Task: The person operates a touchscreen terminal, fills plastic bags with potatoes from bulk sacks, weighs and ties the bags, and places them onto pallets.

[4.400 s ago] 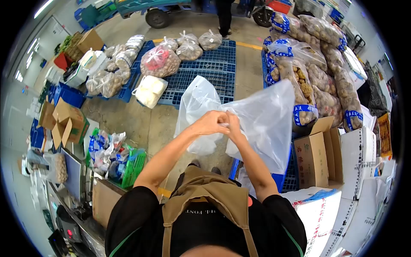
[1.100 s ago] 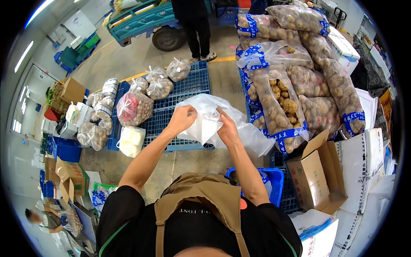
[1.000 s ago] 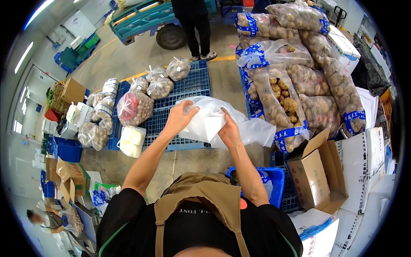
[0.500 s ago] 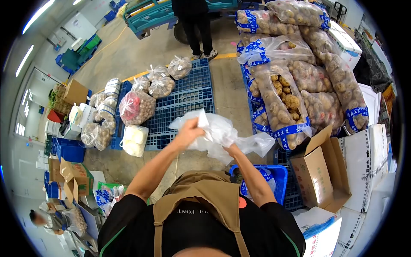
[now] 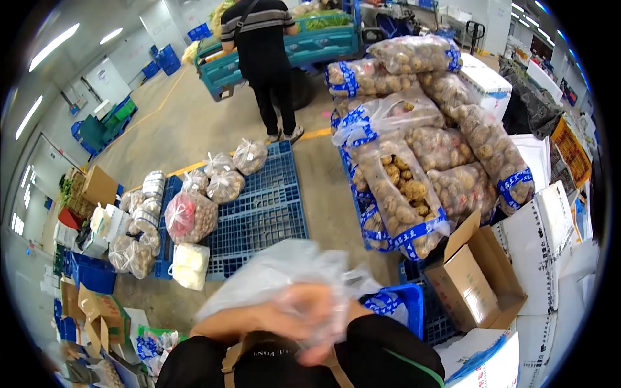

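Observation:
A translucent plastic bag (image 5: 259, 275) is bunched close to my chest, its loose film spreading to the left and a crumpled end reaching right. My left hand (image 5: 301, 310) is blurred, with its fingers curled in the film. Beside it, my right hand (image 5: 350, 312) is mostly covered by plastic and smeared by motion; its fingers cannot be made out. Just right of the hands is a blue crate (image 5: 414, 310) with blue-and-white plastic inside.
Bagged produce (image 5: 191, 216) and a white bundle (image 5: 190, 266) are by a blue pallet (image 5: 259, 226). Potato sacks (image 5: 401, 187) are piled at the right, near an open carton (image 5: 472, 278). A person (image 5: 262, 64) stands by a teal cart (image 5: 323, 45).
Both hands have drawn the bag down toward my chest, after holding it spread open over the floor and bunching it. The view has tilted up, showing more of the person and cart.

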A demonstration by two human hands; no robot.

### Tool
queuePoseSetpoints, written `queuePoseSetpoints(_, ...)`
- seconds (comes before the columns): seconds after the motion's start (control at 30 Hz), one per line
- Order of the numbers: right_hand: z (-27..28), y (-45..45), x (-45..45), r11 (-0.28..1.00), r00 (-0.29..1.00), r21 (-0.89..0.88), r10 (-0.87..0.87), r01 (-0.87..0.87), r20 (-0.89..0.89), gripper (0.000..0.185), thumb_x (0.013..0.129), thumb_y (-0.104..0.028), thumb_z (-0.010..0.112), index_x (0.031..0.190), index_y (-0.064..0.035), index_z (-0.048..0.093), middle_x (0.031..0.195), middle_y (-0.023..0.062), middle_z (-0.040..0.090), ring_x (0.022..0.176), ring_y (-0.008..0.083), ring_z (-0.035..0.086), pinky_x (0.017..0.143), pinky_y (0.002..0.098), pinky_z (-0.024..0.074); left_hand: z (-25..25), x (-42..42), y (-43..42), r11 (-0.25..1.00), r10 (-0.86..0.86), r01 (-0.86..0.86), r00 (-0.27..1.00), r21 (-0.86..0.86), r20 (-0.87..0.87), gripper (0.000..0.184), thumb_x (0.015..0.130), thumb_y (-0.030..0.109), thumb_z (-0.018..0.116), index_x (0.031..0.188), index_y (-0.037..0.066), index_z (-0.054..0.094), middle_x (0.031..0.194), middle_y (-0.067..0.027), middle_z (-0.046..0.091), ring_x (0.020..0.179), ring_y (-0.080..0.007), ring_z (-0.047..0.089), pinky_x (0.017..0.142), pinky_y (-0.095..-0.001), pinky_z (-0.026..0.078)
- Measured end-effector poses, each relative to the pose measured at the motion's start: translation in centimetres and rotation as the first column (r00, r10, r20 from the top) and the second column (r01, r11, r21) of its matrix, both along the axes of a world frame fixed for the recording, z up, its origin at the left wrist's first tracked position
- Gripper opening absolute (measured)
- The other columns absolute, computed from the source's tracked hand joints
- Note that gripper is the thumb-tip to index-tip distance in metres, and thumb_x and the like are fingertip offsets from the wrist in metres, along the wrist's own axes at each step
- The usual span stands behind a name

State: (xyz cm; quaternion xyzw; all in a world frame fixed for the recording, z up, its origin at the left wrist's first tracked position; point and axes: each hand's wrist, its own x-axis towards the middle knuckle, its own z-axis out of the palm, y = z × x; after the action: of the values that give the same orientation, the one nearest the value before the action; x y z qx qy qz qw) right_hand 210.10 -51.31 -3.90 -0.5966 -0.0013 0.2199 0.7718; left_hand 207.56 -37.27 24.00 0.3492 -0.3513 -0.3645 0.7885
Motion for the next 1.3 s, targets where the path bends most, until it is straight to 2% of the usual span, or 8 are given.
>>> queuePoseSetpoints(0.17, -1.0, -4.9, 3.1, 0.956, 0.983, -0.239, -0.151, 0.171, 0.1, 0.032, 0.081, -0.011, 0.052, 0.111, -0.0001, 0.059, 0.112, 0.0163, 0.059, 0.107, 0.0226, 0.054, 0.095, 0.0357, 0.0385, 6.1, 1.9, 10.8, 0.895, 0.338, -0.387, 0.913, -0.22, -0.23, 0.015, 0.082, 0.01, 0.059, 0.083, 0.01, 0.044, 0.072, -0.0095, 0.051, 0.047, -0.0122, 0.045, 0.041, -0.0243, 0.036)
queuePoseSetpoints(0.3, -0.3, -3.5, 6.0, 0.926, 0.975, -0.308, -0.191, 0.217, 0.111, 0.031, 0.081, -0.011, 0.052, 0.11, 0.0, 0.06, 0.111, 0.0163, 0.06, 0.107, 0.0228, 0.054, 0.094, 0.036, 0.039, 0.9, 5.8, 13.8, 0.746, 0.665, -0.625, 0.71, 0.228, -0.231, 0.02, 0.08, 0.005, 0.062, 0.075, 0.008, 0.043, 0.075, -0.0131, 0.057, 0.038, -0.0048, 0.039, 0.029, -0.018, 0.031)
queuePoseSetpoints(0.57, 6.1, 7.1, 6.7, 0.901, 0.906, -0.264, -0.392, 0.344, -0.158, 0.03, 0.081, -0.011, 0.053, 0.109, 0.0002, 0.06, 0.11, 0.0162, 0.06, 0.106, 0.0231, 0.055, 0.093, 0.0365, 0.04, -5.9, 9.8, 11.6, 0.733, 0.225, -0.285, 0.958, 0.618, 0.176, 0.043, 0.082, 0.029, 0.067, 0.111, -0.001, 0.055, 0.094, -0.0108, 0.064, 0.087, -0.0174, 0.062, 0.075, -0.0283, 0.049)
queuePoseSetpoints(0.77, 2.4, 11.3, 10.2, 0.984, 0.991, 0.168, -0.034, 0.056, -0.131, 0.032, 0.089, -0.016, 0.051, 0.117, -0.0023, 0.052, 0.114, 0.0125, 0.056, 0.106, 0.0234, 0.055, 0.088, 0.036, 0.0461, -5.1, 13.8, 12.4, 0.486, 0.042, -0.515, 0.821, 0.706, 0.57, 0.069, 0.063, 0.022, 0.08, 0.122, 0.002, 0.05, 0.119, -0.017, 0.054, 0.108, -0.0266, 0.053, 0.091, -0.0323, 0.042)
queuePoseSetpoints(0.87, 8.1, 13.6, 11.1, 0.708, 0.939, 0.69, 0.117, 0.15, -0.324, 0.042, 0.092, -0.023, 0.051, 0.129, -0.0066, 0.042, 0.126, 0.0086, 0.049, 0.112, 0.0249, 0.051, 0.092, 0.0351, 0.0455, -8.2, 14.3, 13.0, 0.453, 0.023, -0.679, 0.657, 0.578, 0.753, 0.08, 0.062, 0.022, 0.079, 0.131, 0.008, 0.041, 0.118, -0.0235, 0.05, 0.101, -0.0407, 0.052, 0.09, -0.0413, 0.042)
queuePoseSetpoints(0.97, 8.4, 16.3, 11.9, 0.844, 0.965, 0.507, -0.04, 0.172, -0.261, 0.055, 0.091, -0.032, 0.053, 0.137, -0.008, 0.033, 0.134, 0.0074, 0.042, 0.119, 0.0241, 0.046, 0.097, 0.0361, 0.0417, -12.0, 16.7, 14.5, 0.323, -0.031, -0.904, 0.287, 0.282, 0.957, 0.073, 0.063, 0.012, 0.075, 0.129, 0.01, 0.043, 0.112, -0.0241, 0.051, 0.098, -0.0419, 0.052, 0.085, -0.0432, 0.044)
queuePoseSetpoints(1.2, 10.8, 17.3, 15.2, 0.975, 0.978, -0.09, 0.206, -0.202, 0.038, 0.056, 0.087, -0.028, 0.06, 0.134, -0.0043, 0.04, 0.121, 0.0101, 0.054, 0.106, 0.0172, 0.052, 0.088, 0.0313, 0.0421, -11.4, 20.3, 19.2, 0.131, 0.406, -0.903, 0.426, 0.409, 0.809, 0.038, 0.074, 0.0, 0.059, 0.112, 0.001, 0.056, 0.097, -0.0131, 0.062, 0.092, -0.0237, 0.06, 0.081, -0.0321, 0.046)
queuePoseSetpoints(1.3, 5.2, 14.1, 17.8, 0.934, 0.949, -0.254, -0.189, 0.253, 0.251, 0.043, 0.081, -0.019, 0.066, 0.118, -0.0004, 0.055, 0.103, 0.0143, 0.062, 0.092, 0.0177, 0.057, 0.081, 0.0317, 0.0452, -10.6, 21.4, 21.2, 0.169, 0.705, -0.843, 0.466, 0.511, 0.535, 0.024, 0.078, -0.004, 0.05, 0.099, 0.0, 0.06, 0.086, -0.0063, 0.061, 0.082, -0.0137, 0.057, 0.075, -0.026, 0.046)
